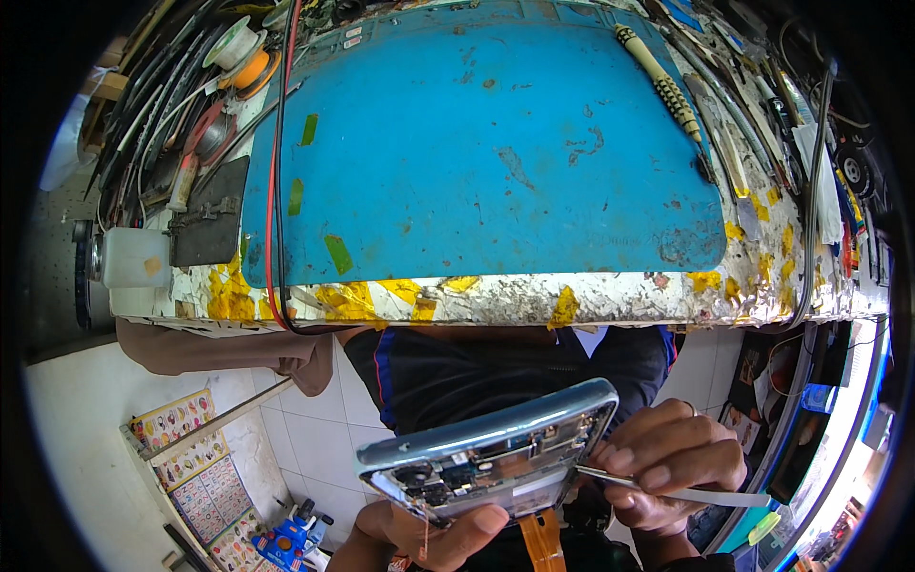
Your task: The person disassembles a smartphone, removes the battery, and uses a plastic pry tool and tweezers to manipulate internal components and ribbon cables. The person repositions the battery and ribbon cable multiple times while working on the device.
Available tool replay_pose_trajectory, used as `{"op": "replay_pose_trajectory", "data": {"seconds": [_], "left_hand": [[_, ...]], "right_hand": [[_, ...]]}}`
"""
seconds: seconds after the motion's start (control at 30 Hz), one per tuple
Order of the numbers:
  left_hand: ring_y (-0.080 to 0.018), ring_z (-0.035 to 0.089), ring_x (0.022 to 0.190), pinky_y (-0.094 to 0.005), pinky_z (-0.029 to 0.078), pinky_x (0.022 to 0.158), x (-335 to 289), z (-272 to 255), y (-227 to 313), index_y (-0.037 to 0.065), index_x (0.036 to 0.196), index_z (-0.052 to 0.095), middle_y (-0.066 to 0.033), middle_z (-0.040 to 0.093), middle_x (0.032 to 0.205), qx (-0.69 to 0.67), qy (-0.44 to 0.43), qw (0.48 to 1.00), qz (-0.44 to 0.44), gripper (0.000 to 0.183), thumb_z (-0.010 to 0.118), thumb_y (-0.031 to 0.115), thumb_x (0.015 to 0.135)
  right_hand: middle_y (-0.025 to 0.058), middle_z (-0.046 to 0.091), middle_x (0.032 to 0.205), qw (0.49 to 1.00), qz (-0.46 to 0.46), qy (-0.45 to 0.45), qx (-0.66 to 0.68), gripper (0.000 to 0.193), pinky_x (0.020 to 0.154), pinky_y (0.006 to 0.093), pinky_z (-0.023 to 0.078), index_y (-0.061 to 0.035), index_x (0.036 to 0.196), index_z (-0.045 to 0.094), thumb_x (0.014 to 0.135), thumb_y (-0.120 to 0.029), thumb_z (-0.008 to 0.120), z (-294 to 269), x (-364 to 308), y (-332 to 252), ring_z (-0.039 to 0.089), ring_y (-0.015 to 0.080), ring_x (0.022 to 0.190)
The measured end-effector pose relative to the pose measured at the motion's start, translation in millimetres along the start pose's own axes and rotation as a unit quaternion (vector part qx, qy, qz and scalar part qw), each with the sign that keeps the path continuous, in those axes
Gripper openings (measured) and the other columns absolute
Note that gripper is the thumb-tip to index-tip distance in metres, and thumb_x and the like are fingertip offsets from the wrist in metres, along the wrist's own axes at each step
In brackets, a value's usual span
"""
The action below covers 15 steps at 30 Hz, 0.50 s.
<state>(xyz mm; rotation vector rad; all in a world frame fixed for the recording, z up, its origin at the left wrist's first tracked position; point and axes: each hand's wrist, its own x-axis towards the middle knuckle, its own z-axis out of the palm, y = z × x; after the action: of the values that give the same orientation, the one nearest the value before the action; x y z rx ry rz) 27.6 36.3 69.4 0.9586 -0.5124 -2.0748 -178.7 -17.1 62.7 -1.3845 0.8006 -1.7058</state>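
- Phone (505, 456), opened up with its inner parts bare, is held in the air on the near side of the table (515, 307), tilted, well apart from the blue mat (410, 172).
- Left hand (448, 539) grips it from below at the left end, thumb pressed along the near edge; the other fingers are mostly hidden.
- Right hand (677, 453) pinches a thin metal tool (710, 496), its tip at the phone's right end; whether it touches cannot be told.
- Weight is likely light, the frame stiff and rather slick, so firm but gentle pressure should do.
- Bare parts look fragile; best hold the outer rim and keep fingertips off the inside.
- Orange ribbon cable (541, 545) hangs below, probably bendy and easily torn: a poor place to grip.
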Motion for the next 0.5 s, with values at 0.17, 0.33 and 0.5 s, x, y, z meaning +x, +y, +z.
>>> {"op": "replay_pose_trajectory", "data": {"seconds": [0.17, 0.33, 0.5], "left_hand": [[-0.0369, 0.062, 0.119, -0.0530, 0.047, 0.105, 2, 2, 3, -0.002, 0.145, 0.036, -0.0316, 0.053, 0.137, -0.007, -0.023, 1.000, -0.014, 0.064, 0.061, 0.030, 0.095], [-0.0394, 0.065, 0.112, -0.0554, 0.052, 0.098, 5, 10, 5, -0.004, 0.143, 0.037, -0.0324, 0.056, 0.131, -0.022, 0.014, 0.999, 0.026, 0.060, 0.061, 0.022, 0.094], [-0.0406, 0.067, 0.108, -0.0552, 0.055, 0.093, 7, 8, 8, -0.006, 0.141, 0.039, -0.0326, 0.059, 0.126, 0.010, 0.027, 0.999, 0.021, 0.059, 0.062, 0.020, 0.094]], "right_hand": [[0.0218, 0.072, 0.083, 1.000, -0.004, 0.002, -0.023, 0.029, 0.062, 0.0285, 0.061, 0.0015, 0.088, 0.065, 0.069, 0.003, 0.087, 3, 1, -2, 0.073, 0.0254, 0.073], [0.0118, 0.069, 0.081, 0.989, -0.008, -0.075, -0.126, 0.031, 0.057, 0.0307, 0.060, -0.0068, 0.088, 0.055, 0.077, -0.005, 0.084, -3, 7, -7, 0.068, 0.0218, 0.068], [0.0173, 0.071, 0.082, 0.994, -0.016, -0.070, -0.084, 0.029, 0.061, 0.0298, 0.062, -0.0006, 0.087, 0.062, 0.070, 0.003, 0.085, -6, 9, -3, 0.073, 0.0256, 0.075]]}}
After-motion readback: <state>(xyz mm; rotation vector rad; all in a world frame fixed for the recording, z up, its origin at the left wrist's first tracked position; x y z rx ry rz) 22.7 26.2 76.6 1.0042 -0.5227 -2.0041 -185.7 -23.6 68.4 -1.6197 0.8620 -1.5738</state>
